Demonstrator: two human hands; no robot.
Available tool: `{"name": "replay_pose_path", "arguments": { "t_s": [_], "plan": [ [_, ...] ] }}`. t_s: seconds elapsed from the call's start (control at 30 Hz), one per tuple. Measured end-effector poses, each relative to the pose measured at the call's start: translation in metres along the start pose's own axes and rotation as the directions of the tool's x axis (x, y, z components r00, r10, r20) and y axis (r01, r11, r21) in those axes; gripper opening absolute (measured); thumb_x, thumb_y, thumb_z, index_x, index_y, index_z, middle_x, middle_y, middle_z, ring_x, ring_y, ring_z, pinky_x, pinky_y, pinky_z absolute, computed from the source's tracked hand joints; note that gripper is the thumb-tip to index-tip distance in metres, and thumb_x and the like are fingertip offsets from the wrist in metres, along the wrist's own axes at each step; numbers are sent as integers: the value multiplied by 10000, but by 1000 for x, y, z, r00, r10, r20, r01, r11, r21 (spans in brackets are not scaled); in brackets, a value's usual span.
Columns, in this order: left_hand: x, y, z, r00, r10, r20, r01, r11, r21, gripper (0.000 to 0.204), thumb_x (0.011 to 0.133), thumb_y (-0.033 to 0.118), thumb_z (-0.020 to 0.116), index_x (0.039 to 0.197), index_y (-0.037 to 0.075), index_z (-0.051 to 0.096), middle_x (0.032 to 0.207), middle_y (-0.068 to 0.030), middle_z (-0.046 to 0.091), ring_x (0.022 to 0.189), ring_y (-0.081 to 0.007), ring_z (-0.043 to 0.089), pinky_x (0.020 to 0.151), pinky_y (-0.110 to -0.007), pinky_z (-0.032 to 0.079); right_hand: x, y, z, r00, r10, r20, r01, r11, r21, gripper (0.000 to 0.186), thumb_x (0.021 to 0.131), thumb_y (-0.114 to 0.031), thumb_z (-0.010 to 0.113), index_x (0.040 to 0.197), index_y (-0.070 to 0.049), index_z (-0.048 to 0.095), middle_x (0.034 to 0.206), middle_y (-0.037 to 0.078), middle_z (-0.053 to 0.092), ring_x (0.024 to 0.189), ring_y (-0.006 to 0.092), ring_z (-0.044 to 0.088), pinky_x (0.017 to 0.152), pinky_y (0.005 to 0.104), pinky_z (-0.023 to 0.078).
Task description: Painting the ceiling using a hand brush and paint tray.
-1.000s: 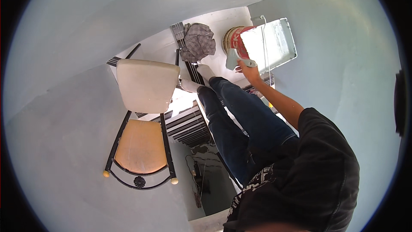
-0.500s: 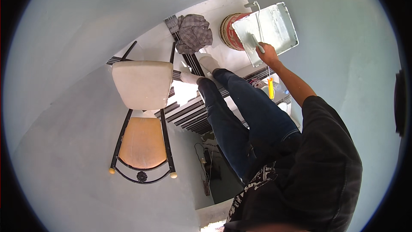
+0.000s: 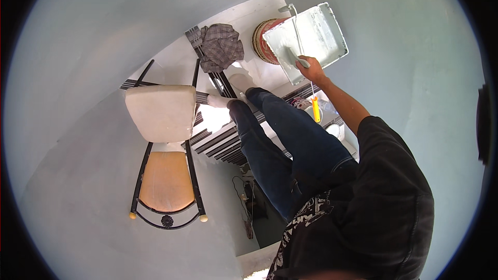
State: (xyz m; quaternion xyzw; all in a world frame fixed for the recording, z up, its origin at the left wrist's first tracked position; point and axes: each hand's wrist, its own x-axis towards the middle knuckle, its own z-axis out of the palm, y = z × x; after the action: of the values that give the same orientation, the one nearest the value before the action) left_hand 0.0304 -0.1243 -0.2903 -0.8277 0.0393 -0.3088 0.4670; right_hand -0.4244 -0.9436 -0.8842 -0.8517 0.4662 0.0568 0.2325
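Note:
My right hand (image 3: pixel 310 69) is closed around a pale-handled paint tool (image 3: pixel 294 55); its head blends into the light paint, so its exact kind is unclear. It rests over a paint-smeared white tray (image 3: pixel 332 33). Across the tray lies a paint roller (image 3: pixel 316 110), its thin white frame running over the rim and its orange handle hanging past the near edge. A red bucket (image 3: pixel 265 41) stands beneath the tray's left side. My left hand is out of view.
To the left is a chair (image 3: pixel 161 113) with a cream seat, an orange back and black frame. A checked cloth (image 3: pixel 222 46) lies crumpled beside the bucket. Near my legs are a white container (image 3: pixel 333 130) and striped flooring (image 3: pixel 223 145). Pale walls (image 3: pixel 404 57) rise around.
The whole view has shifted slightly, so the chair, tray and bucket appear further left and a little lower. My right hand keeps its grip on the tool at the tray.

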Motion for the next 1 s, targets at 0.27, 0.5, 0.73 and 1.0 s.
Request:
{"name": "replay_pose_path", "arguments": {
  "t_s": [0.27, 0.5, 0.73, 1.0],
  "plan": [
    [-25, 264, -104, 916, 400, -28, -379, 840, -388, 508, 967, 542, 364, 1141, 113, 575, 1332, -218, 422, 1120, -427, 481, 807, -606, 435, 3, 70, -82, 932, 300, -202, -274, 950, 149, 284, 904, -259, 589, 1056, -31, 665, 882, 198, 677, 832, 366, 656, 730, 397, 513],
    [-57, 332, -123, 869, 495, -28, -414, 693, -590, 499, 961, 532, 408, 1116, 99, 602, 1303, -219, 458, 1101, -421, 511, 779, -599, 441, 58, 140, -52, 981, 89, -170, -137, 947, -292, 303, 900, -255, 576, 1146, -85, 628, 991, 186, 659, 871, 381, 639, 758, 461, 530],
    [-67, 346, -109, 865, 500, 42, -367, 689, -625, 497, 947, 544, 438, 1074, 103, 628, 1292, -228, 468, 1066, -428, 521, 771, -595, 443, 109, 158, -39, 988, 68, -139, -119, 906, -405, 234, 872, -222, 580, 1048, -70, 611, 937, 192, 639, 841, 393, 628, 750, 475, 520],
    [-94, 358, -96, 851, 517, 96, -314, 646, -696, 279, 932, 221, 520, 1178, 98, 566, 1402, -124, 431, 1179, -347, 480, 929, -517, 419, 121, 134, -80, 993, 61, -105, -86, 963, -255, 326, 885, -238, 605, 1175, -89, 628, 1033, 174, 653, 957, 380, 619, 815, 444, 512]
  ]
}}
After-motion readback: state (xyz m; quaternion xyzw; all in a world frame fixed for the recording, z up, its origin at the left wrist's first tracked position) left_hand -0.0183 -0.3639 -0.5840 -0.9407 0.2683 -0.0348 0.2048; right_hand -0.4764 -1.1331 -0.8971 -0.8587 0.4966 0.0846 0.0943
